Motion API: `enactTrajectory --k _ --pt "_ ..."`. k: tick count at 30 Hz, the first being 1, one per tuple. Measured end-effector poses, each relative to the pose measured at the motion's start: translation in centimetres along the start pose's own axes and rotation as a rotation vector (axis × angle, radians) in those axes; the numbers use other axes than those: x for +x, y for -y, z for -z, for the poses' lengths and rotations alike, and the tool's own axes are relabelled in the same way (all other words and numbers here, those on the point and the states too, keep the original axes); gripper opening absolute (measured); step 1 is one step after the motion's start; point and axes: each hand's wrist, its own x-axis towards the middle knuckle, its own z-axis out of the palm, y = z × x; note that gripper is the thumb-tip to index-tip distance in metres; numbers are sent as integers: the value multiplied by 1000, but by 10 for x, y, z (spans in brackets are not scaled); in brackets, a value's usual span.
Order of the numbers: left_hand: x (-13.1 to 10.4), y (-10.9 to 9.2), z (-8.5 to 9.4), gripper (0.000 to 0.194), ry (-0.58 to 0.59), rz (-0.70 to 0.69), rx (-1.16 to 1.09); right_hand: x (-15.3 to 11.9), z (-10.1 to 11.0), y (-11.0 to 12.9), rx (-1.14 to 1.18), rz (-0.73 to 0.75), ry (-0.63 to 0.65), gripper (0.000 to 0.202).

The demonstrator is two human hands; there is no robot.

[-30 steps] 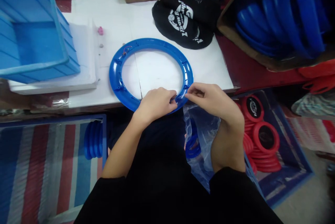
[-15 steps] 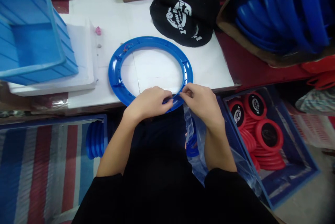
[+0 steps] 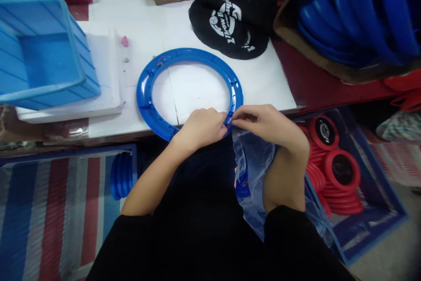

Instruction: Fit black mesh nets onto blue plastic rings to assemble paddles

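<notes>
One blue ring (image 3: 148,112), ribs up.
L hand (image 3: 204,127) curled on it, hold unclear; R hand (image 3: 266,124) adj., tips close, pinch unclear; best brace w/ L hand.

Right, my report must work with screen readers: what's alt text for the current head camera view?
Left hand and right hand work at the near right side of a blue ring on a white surface. A blue bin stands left, black printed pieces beyond, red discs lower right.

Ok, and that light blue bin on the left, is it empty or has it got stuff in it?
Empty, as far as shows: the light blue bin has bare floor visible, though its left side is out of view.
</notes>
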Motion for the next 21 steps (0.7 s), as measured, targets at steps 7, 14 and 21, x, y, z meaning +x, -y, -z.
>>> enactTrajectory --k 7,14,21 --pt "-5 11 -3 28 -13 -34 -71 12 13 -1 -72 116 -132 13" --pt "-5 14 -4 24 -19 -43 -101 18 -6 -18 -58 156 -238 15" --pt "-8 22 1 24 11 -84 -113 4 -26 -11 -203 56 -320 15"
